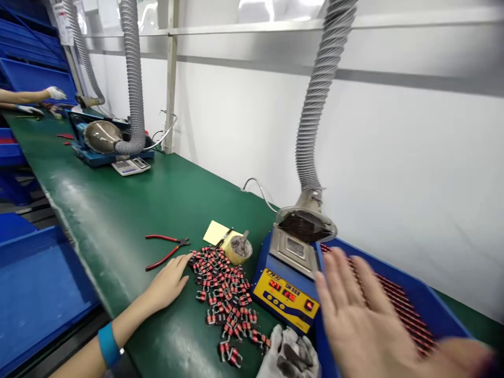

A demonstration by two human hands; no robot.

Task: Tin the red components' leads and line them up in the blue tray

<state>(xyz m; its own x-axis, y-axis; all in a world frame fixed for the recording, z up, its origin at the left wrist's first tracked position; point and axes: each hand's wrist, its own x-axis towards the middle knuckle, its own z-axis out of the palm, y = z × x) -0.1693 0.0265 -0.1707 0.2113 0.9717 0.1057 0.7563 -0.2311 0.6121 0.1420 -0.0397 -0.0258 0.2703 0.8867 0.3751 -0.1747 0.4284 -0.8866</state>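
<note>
My left hand (167,283) lies low over the green bench, fingers stretched out, its fingertips at the upper left edge of a pile of small red-and-black parts with bent metal leads (226,289). Raised in the foreground, my right hand (364,320) is open with the palm showing and nothing in it. It partly hides a blue bin (429,310) with rows of similar red-and-black parts. Beside that bin stands a blue and yellow solder pot (285,296) with red digits. Red-handled cutters (167,252) rest just above my left hand.
Grey-stained white gloves (291,354) lie in front of the solder pot. A small round tub (238,249) sits by a yellow paper pad (216,232). An extraction hose (325,79) hangs over the pot. At the far left, another person's gloved hand (56,93) shows.
</note>
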